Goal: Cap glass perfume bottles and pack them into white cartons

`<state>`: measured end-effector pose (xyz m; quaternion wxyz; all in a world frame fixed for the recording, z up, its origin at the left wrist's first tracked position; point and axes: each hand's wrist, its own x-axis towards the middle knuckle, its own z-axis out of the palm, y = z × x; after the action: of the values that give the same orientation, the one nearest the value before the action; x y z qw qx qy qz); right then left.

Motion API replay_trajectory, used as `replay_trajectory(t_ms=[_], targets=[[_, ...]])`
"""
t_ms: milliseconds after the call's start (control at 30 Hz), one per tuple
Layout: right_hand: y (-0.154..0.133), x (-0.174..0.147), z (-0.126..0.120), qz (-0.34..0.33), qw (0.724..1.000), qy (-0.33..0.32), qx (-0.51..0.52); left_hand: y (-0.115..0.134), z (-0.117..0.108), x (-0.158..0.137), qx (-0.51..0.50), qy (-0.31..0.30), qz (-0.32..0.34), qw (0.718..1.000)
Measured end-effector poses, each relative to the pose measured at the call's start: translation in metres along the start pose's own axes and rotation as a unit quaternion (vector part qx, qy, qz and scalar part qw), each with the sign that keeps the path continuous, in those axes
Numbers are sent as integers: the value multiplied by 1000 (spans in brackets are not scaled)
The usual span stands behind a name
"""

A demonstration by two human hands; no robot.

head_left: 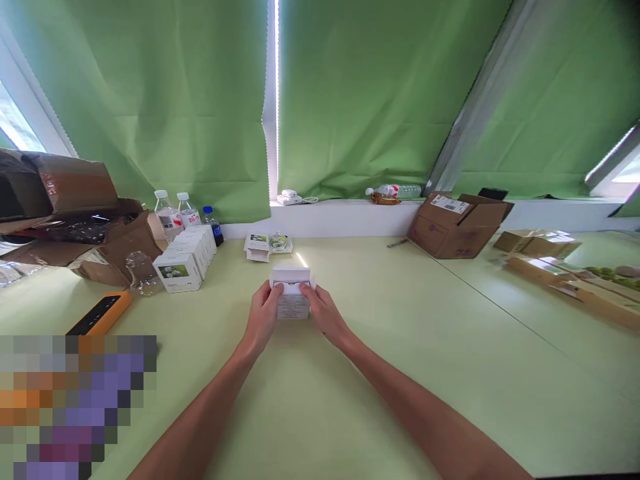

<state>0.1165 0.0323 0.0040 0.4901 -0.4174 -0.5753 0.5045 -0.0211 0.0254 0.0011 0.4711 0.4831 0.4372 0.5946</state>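
Observation:
Between both hands I hold a small white carton (293,308) with its top flap raised and fine print on the side toward me. My left hand (262,312) grips its left side, the thumb at the opening. On the other side my right hand (325,313) holds it the same way, thumb on the upper edge. What lies inside the carton is too small to make out. Beyond it, near the wall, are an open white carton (257,247) with a green picture and a round clear-wrapped item (279,243).
At left, a row of white cartons (186,257) stands by plastic bottles (169,217), a clear plastic cup (143,272), an orange-and-black device (103,313) and opened cardboard boxes (107,257). A brown cardboard box (450,225) and a long tray (575,287) are at right. The lower left is pixelated.

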Motion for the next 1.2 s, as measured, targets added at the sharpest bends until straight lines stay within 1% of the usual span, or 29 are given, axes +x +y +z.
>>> replay_trajectory(t_ms=[167,267,433,800,933,1200], targets=[[3,1,0,-1,1000,-1,-9,-4,0,1,3,-8,17,1000],[3,0,1,-9,1000,4,-14,-7,1,1,9,-3,21,1000],[1,-1,2,-6,1000,6,-20,-9,1,0,13,11,8,1000],[5,-1,1,-11,999,9,-30,-9,2,-1,-19,38,-17,999],[6,0,0,-17,999,3,-34,-8,1,0,-22,57,-29,998],[7,1,0,-11,999,5,-38,-7,1,-1,-15,20,-13,1000]])
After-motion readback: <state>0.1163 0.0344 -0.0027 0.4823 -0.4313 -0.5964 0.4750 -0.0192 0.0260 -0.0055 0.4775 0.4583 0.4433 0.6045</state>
